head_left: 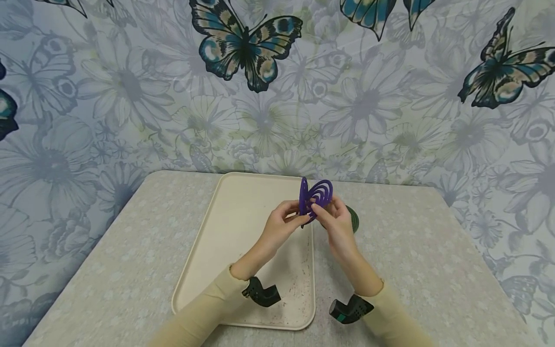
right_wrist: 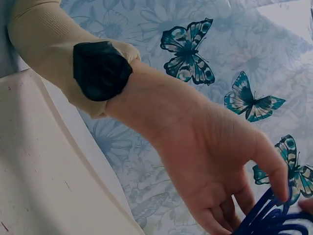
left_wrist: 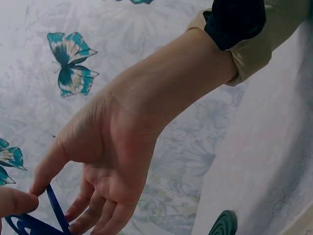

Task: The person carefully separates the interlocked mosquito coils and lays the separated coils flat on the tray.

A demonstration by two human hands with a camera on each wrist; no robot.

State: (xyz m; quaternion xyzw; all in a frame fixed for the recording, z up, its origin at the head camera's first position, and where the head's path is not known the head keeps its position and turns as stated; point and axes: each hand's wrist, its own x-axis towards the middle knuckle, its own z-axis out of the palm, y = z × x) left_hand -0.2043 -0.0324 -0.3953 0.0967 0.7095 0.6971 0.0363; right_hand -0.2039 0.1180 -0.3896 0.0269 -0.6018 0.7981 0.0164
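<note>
A purple openwork piece (head_left: 322, 192) made of nested curved loops is held up over the tray's right edge, folded into two wing-like halves. My left hand (head_left: 277, 227) pinches its left half between thumb and fingers. The right half is pinched by my right hand (head_left: 340, 226), the thumb on the near side of the loops. In the right wrist view the loops (right_wrist: 274, 226) fan out below the thumb. Behind the right hand, partly hidden by it, lies a dark green ridged round piece (head_left: 355, 219) on the table.
A cream rectangular tray (head_left: 243, 231) lies under the left forearm, with small dark specks on its lower right part. The table (head_left: 416, 250) has a pale patterned cover. A butterfly-and-flower patterned cloth (head_left: 364, 106) hangs right behind it.
</note>
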